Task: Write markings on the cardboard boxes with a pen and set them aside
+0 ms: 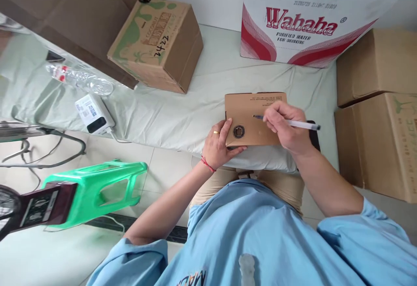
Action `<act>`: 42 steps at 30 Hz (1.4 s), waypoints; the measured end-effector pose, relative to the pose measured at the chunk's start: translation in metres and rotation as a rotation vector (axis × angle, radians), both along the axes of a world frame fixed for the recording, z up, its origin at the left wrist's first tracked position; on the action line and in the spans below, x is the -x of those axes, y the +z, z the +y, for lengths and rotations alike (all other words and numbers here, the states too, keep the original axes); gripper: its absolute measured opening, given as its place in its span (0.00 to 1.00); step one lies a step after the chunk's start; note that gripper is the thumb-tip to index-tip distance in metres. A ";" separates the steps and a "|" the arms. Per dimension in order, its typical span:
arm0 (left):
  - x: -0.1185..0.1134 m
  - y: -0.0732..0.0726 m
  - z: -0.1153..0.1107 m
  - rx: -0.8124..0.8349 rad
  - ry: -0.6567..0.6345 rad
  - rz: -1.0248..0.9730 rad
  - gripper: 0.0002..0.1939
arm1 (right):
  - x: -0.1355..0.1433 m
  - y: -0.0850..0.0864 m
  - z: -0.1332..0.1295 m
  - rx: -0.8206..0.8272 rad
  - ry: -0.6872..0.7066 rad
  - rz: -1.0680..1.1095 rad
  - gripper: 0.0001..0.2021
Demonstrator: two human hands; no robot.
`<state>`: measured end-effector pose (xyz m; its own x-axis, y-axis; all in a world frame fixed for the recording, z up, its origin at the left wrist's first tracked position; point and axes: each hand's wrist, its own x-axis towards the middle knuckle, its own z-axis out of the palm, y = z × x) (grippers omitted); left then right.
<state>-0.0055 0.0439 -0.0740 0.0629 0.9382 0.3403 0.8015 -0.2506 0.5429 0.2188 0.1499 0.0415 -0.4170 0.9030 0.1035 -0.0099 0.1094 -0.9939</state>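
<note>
A small brown cardboard box [256,134] with a round dark-rimmed mark and fine print lies in front of me on the pale sheet. My left hand [220,144] grips its near left corner, fingers over the left edge and thumb along the front edge. Between the fingers of my right hand [288,125] is a pen [302,124] with a white barrel. The pen's tip is over the upper middle of the box; whether it touches the surface I cannot tell. A flat black object [313,136] is partly hidden behind my right wrist.
A white and red Wahaha carton [293,27] stands at the back right, brown cartons [374,142] at the right. A printed carton [159,47] sits back left. Further left are a plastic bottle [81,79] and a white device [93,113] with a cable. A green stool [94,190] is below.
</note>
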 end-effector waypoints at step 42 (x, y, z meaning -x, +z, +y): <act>-0.006 -0.010 -0.005 -0.045 0.022 0.053 0.55 | 0.008 -0.025 -0.025 -0.441 -0.077 -0.433 0.05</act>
<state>0.0008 0.0392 -0.0843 0.0613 0.9233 0.3791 0.8347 -0.2557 0.4878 0.2106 0.1246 0.0167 -0.4395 0.8432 0.3096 0.4081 0.4945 -0.7674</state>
